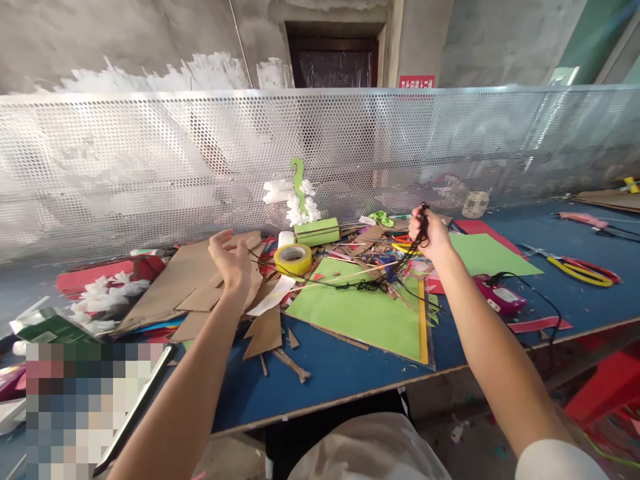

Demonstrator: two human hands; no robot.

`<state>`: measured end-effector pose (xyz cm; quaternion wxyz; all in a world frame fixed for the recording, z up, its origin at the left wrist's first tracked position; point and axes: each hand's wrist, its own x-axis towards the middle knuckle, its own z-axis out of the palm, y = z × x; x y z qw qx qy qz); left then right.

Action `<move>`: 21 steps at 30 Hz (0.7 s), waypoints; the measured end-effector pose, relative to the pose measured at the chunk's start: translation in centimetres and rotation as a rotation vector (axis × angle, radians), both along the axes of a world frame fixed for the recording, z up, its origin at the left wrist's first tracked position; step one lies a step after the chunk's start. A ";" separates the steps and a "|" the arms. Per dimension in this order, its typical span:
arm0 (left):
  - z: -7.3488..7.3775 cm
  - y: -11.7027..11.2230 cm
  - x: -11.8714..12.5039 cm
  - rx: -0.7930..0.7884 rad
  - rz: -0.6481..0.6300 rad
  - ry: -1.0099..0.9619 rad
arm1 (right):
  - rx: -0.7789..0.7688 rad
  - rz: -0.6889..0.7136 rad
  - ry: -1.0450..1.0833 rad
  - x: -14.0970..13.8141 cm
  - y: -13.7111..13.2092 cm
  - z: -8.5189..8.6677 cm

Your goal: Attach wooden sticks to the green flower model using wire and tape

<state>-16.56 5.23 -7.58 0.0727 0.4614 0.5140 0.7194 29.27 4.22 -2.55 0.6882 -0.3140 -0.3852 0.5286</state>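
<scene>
A length of black string [360,285] runs between my hands, sagging in a tangle over the green sheets. My right hand [431,235] is closed around a bunch of it, raised above the scraps. At the left, my left hand [231,261] is over brown cardboard [175,273], its fingers bent; the thin end of the string reaches it at the thumb. Between the hands lie a roll of yellow tape [293,259] and a light green paper sheet [350,313]. Behind them, a green box [317,231] stands beside white ruffled pieces and a curled green strip [298,180].
A perforated metal screen [200,153] borders the back of the blue table [300,400]. Yellow-handled scissors [580,270], a purple device with a cord [500,293] and a pink glue gun [583,219] lie at the right. A red box [113,273] and a pixelated tablet are at the left.
</scene>
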 end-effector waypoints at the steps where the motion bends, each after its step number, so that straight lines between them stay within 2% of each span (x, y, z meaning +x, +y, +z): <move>1: 0.1 -0.2 0.7 0.012 0.021 0.090 | 0.004 0.002 -0.034 -1.0 -0.2 0.0; 2: 0.2 -0.5 1.6 0.038 0.019 0.182 | 0.020 0.019 -0.075 -1.8 -0.4 0.0; 3: 0.2 -1.0 2.8 0.063 -0.044 0.267 | 0.038 0.054 -0.114 -2.7 -0.5 -0.2; 5: 0.0 -2.2 6.1 0.013 -0.342 0.379 | 0.085 0.138 -0.141 -4.1 -0.8 -0.6; 6: -0.4 -2.9 8.1 -0.060 -0.510 0.437 | 0.105 0.179 -0.131 -4.8 -1.0 -0.8; 8: -1.5 -4.6 12.1 -0.171 -0.786 0.551 | 0.128 0.240 -0.079 -6.0 -1.3 -1.2; 10: -3.0 -6.1 15.6 -0.212 -0.970 0.560 | 0.124 0.280 -0.026 -7.2 -1.5 -1.5; 12: -4.3 -7.1 18.1 -0.286 -1.039 0.539 | 0.116 0.308 0.018 -8.2 -1.8 -1.7; 15: -5.3 -7.5 19.7 -0.408 -1.080 0.370 | 0.107 0.337 0.075 -9.4 -2.2 -2.0; 19: -4.9 -6.8 19.4 -0.529 -1.240 0.094 | 0.116 0.369 0.041 -10.1 -2.3 -2.7; 21: -4.4 -6.5 18.8 -0.529 -1.244 -0.018 | 0.123 0.398 -0.039 -10.2 -2.2 -3.1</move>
